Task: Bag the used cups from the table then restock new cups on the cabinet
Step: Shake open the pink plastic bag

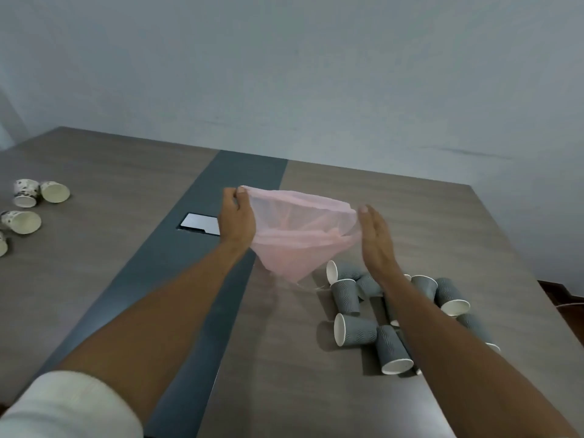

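Nearest, a white rolled sleeve [68, 406] sits at the lower left, and both bare forearms reach forward over the table [104, 197], a grey-brown wood top with a dark stripe [196, 279] running away down its middle.

Just beyond, under and beside the right forearm, a cluster of grey wavy-patterned cups [392, 317] lies on the table. Most are tipped on their sides with white insides showing; one near the front of the group [346, 295] stands upside down. Several touch one another, and part of the group is hidden by the arm.

Farther on, a thin pink bag [297, 235] hangs in the air above the table, between the two hands, its mouth stretched wide and its bottom tapering to a point just above the surface near the cups. The left hand [237, 219] pinches the left rim of the bag, thumb and fingers closed on the plastic. The right hand [376, 238] holds the right rim with the fingers nearly straight and the thumb on top; how firmly it grips I cannot tell.

Beside the left hand a small glossy panel [200, 224] is set into the dark stripe.

Off at the far left edge, well apart, a few white patterned cups [27, 207] lie on their sides.

Beyond the table stands a plain pale wall [316, 74].
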{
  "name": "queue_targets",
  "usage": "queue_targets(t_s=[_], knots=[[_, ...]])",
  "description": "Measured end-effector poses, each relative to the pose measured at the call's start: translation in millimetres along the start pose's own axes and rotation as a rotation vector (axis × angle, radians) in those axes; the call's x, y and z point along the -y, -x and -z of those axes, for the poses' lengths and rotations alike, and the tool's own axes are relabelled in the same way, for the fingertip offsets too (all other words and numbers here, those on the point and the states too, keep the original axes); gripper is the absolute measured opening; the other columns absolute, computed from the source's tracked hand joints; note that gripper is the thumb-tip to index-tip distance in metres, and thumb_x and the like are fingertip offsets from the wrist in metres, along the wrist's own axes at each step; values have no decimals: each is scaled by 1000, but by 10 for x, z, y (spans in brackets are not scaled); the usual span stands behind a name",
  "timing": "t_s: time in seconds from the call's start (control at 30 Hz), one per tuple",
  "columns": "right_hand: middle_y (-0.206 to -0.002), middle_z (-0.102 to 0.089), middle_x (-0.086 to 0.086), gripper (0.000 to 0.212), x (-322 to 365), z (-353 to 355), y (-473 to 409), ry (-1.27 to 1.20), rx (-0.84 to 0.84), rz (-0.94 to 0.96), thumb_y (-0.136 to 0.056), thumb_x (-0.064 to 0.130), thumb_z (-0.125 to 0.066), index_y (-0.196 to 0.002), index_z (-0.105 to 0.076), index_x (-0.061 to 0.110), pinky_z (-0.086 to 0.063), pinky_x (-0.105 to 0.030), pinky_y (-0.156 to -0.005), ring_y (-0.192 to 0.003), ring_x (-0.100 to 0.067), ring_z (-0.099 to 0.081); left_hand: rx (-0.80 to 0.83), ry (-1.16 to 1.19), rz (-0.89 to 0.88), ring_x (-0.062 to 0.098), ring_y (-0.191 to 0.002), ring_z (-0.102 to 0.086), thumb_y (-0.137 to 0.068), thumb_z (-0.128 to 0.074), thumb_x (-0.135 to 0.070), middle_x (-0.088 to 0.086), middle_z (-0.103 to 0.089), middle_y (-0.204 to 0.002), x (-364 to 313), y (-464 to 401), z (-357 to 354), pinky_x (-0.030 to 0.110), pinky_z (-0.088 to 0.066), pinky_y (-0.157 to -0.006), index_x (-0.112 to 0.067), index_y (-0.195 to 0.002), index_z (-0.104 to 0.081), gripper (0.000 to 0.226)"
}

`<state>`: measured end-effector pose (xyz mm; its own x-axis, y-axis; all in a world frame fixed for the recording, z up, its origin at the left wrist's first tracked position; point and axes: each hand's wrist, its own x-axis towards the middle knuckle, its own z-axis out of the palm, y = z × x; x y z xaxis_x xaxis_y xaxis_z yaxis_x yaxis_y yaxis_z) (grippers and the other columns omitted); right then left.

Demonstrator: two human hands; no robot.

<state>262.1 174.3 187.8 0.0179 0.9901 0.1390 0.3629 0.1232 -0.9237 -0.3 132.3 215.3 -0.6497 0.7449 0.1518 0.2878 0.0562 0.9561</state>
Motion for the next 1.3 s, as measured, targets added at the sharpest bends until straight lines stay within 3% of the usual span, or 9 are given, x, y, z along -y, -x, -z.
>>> queue_targets(t_s=[0.1, 0.27, 0.57, 0.67, 0.73, 0.87, 1.03, 1.17, 1.3], knots=[[-137, -58, -2, 106, 15, -334, 140, 301, 157, -117, -82, 59, -71, -159, -6, 26, -33, -47, -116, -123, -21, -54, 78, -4, -62, 17, -74, -51, -108, -33, -41, -6, -52, -79, 16, 78, -31, 33, -39, -64, -18, -100, -48, 29], [-112, -69, -16, 29, -213, -523, 113, 571, 20, -316, -89, 23, -47, -105, -68, 11, -49, -45, -96, -106, -39, -63, 164, -59, -138, 14, -71, -48, -107, -35, -49, -3, -50, -79, 140, 136, 168, 31, -41, -65, -18, -95, -47, 35], [-100, -66, -19, 27, -164, -604, 74, -438, -294, -630, -89, -4, -38, -104, -60, -3, -38, -18, -30, -60, -26, -53, 359, -383, -16, 19, -86, -52, -79, -84, -33, 0, -52, -102, 496, 114, 434, 34, -44, -70, -16, -113, -50, 51], [-79, -56, -4, 21, -154, -549, 129, -286, -254, -467, -95, 18, -45, -98, -62, 8, -42, -24, -44, -61, -23, -50, 339, -677, 250, 38, -110, -61, -93, -63, -19, 17, -56, -127, 574, 122, 410, 44, -53, -94, -4, -117, -60, 29], [-79, -61, -8, 17, -274, -474, 134, 9, -84, -244, -88, 25, -56, -84, -65, 11, -45, -33, -63, -69, -28, -56, 425, -304, 658, 39, -111, -63, -103, -47, -10, 19, -59, -118, 524, 199, 425, 55, -51, -99, -5, -118, -56, 19], [-104, -66, -23, 23, -657, -272, 166, 537, 106, -72, -101, 21, -48, -98, -63, 4, -46, -42, -82, -96, -42, -62, 347, 364, 972, 28, -65, -71, -99, -31, 2, 14, -67, -86, 590, 174, 455, 42, -63, -56, -6, -116, -57, 33], [-104, -72, -10, 32, -688, 28, 121, 279, -50, -272, -102, 30, -43, -94, -70, 14, -46, -39, -90, -105, -33, -64, 480, 430, 1015, 32, -82, -68, -82, -47, -12, 13, -73, -84, 623, 198, 559, 43, -57, -81, -2, -79, -72, 27], [-73, -71, -8, 51, -473, 300, 147, -80, 388, -630, -80, 62, -71, -72, -73, 12, -52, -34, -67, -68, -28, -67, 489, 640, 955, 25, -61, -65, -74, -54, -12, 7, -62, -66, 664, 46, 637, 34, -61, -67, -8, -62, -63, 16], [-95, -76, -15, 45, -465, 455, 170, -660, 541, -691, -62, 25, -94, -97, -74, 5, -62, -42, -83, -85, -28, -75, 565, 662, 915, 28, -74, -66, -75, -62, -22, 8, -67, -77, 759, -72, 717, 35, -60, -73, -7, -79, -69, 17]])
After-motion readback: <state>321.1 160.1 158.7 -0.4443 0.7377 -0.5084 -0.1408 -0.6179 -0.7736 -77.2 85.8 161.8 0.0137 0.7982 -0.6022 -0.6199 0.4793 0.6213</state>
